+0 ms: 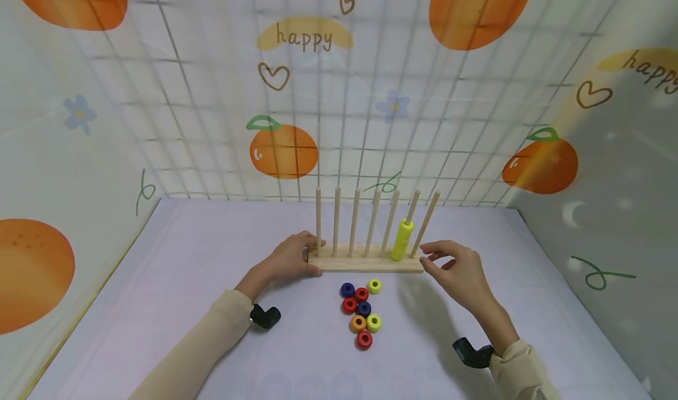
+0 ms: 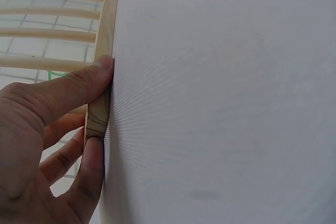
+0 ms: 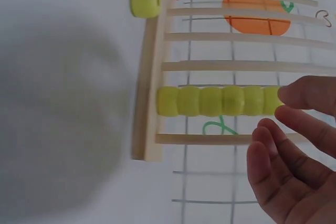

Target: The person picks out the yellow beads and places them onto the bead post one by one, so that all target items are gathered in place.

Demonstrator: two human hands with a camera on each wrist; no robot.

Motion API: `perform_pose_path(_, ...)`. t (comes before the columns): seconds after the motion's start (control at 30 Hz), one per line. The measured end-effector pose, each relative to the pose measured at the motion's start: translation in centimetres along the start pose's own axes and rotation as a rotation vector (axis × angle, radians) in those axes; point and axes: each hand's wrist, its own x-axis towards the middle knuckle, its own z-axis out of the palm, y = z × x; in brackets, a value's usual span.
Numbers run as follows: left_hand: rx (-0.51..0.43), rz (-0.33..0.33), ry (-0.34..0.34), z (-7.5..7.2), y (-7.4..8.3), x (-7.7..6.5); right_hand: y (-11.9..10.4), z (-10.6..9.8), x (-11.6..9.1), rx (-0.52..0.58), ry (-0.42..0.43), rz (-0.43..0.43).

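Note:
A wooden peg rack (image 1: 365, 263) with several upright rods stands on the table. Yellow beads (image 1: 402, 241) are stacked on its second rod from the right. My left hand (image 1: 291, 256) grips the rack's left end, thumb on the front edge and fingers behind and at the end, as the left wrist view shows. Beside the right end is my right hand (image 1: 458, 270), fingers loosely bent, with a gap between thumb and forefinger and nothing held. In the right wrist view its fingertips (image 3: 294, 94) overlap the stack's top bead; touch cannot be told.
In front of the rack lie loose beads: yellow beads (image 1: 374, 286), red beads (image 1: 364, 340), dark blue beads (image 1: 347, 290) and an orange bead (image 1: 358, 323). A patterned cloth (image 1: 212, 123) hangs behind and at the sides of the white table (image 1: 296, 365).

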Motion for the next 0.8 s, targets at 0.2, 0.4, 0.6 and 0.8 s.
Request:
perform_pose_path(0.2, 0.009, -0.003, -0.001, 0.1, 0.0, 0.1, 1.2, 1.3, -1.7, 0.024, -0.015, 0.031)
perform_pose_path(0.4, 0.011, -0.004, -0.001, 0.1, 0.0, 0.2, 2.0, 2.9, -3.3, 0.07, -0.051, 0.061)
perform_pose_path(0.6, 0.016, 0.003, 0.0, 0.0, -0.1, 0.2, 2.0, 4.1, -4.3, 0.103, -0.091, 0.091)
perform_pose_path(0.8, 0.004, 0.012, -0.001, 0.1, -0.3, 0.2, 1.8, 4.9, -5.1, 0.116, -0.119, 0.117)
